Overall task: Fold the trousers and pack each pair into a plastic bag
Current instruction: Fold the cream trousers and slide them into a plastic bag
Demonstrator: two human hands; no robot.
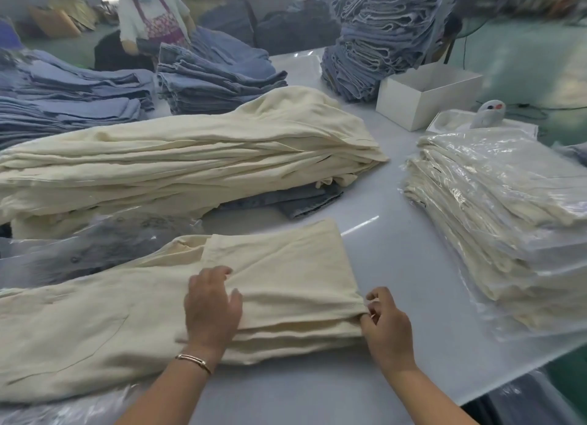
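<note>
One pair of cream trousers (279,285) lies part-folded at lower centre on the white table (397,243), one heap of unfolded cream trousers (190,158) behind it, one stack of bagged trousers (495,221) at right. Left hand (211,304) presses flat on the fold; right hand (386,324) pinches its edge.

A garment packing workshop: stacked denim (219,85), heaped cream trousers (190,158), bagged pairs (495,202) on a white worktable (397,250).
</note>
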